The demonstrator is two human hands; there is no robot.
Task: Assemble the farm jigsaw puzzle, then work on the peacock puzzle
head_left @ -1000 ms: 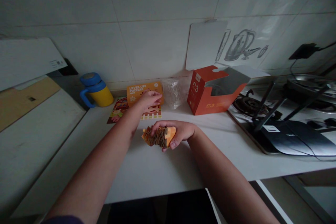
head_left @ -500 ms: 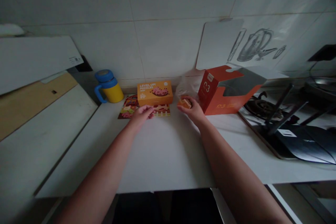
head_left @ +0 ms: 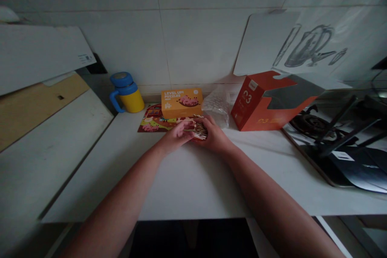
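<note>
With right hand (head_left: 215, 134) curled around the stack of pieces (head_left: 200, 132) by the picture sheet (head_left: 150, 124) and left hand (head_left: 177, 136) cupped half open alongside, contact unclear, holds the pieces bunched, apparently out of the puzzle box (head_left: 181, 105) but not yet spread.

Our bare forearms (head_left: 130, 189) reach forward and converge, our left hand (head_left: 177, 135) half-curled just beside our right hand (head_left: 216, 134), whose fingers grip.

Puzzle pieces (head_left: 200, 131): stacked cardboard, rough at the edges. Bag (head_left: 218, 109) near counter's (head_left: 187, 187) back edge: clear, crinkled plastic, glossy. Puzzle box (head_left: 181, 105): smooth printed card. Mug (head_left: 132, 100), back left corner: smooth, plastic-looking.
</note>
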